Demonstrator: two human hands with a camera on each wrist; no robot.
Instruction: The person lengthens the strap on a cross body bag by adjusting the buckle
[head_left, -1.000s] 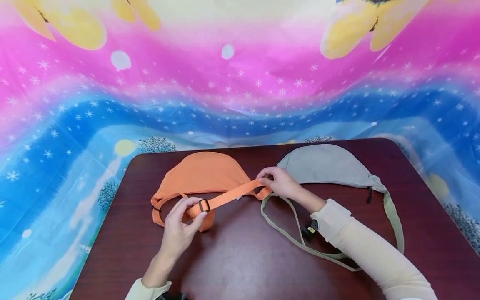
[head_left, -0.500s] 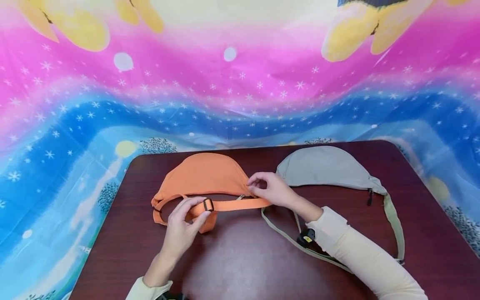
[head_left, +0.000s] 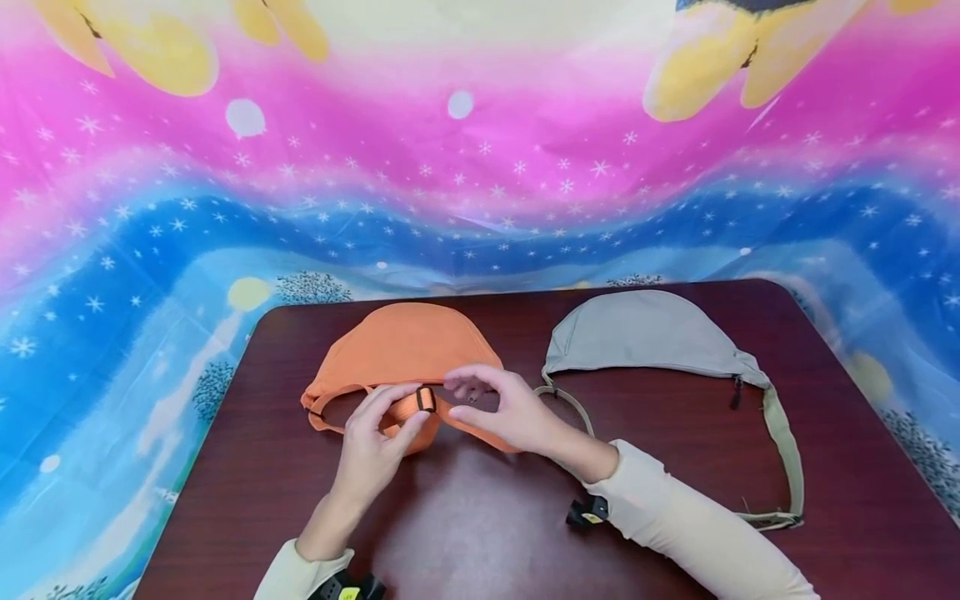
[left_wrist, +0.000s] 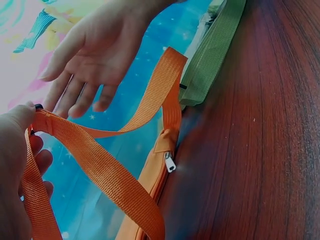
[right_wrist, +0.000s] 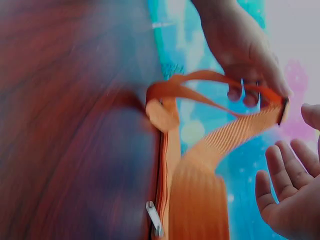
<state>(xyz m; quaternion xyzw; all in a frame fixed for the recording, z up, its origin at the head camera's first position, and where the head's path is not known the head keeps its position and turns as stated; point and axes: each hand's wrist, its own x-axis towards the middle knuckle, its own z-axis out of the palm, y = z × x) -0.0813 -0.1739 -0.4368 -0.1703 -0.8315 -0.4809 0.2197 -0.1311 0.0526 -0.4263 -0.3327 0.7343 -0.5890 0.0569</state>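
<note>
An orange waist bag (head_left: 408, 346) lies on the table with its strap (left_wrist: 110, 180) raised in a loop in front of it. My left hand (head_left: 367, 458) pinches the strap at its black slide buckle (head_left: 426, 400). Just to the right of the buckle is my right hand (head_left: 521, 417), fingers spread loosely and gripping nothing. From the right wrist view, its palm (right_wrist: 295, 200) faces the buckle with a small gap between. A silver zipper pull (left_wrist: 170, 163) hangs at the end of the bag's zipper.
To the right lies a grey-green waist bag (head_left: 645, 333), its green strap (head_left: 782, 442) looped toward the front and partly behind my right forearm. The dark wood table (head_left: 480, 533) ends at a printed backdrop cloth (head_left: 480, 167).
My right hand has let go of the strap's right part and come left toward the buckle; the strap there now sags. The left hand still pinches the buckle, slightly further right.
</note>
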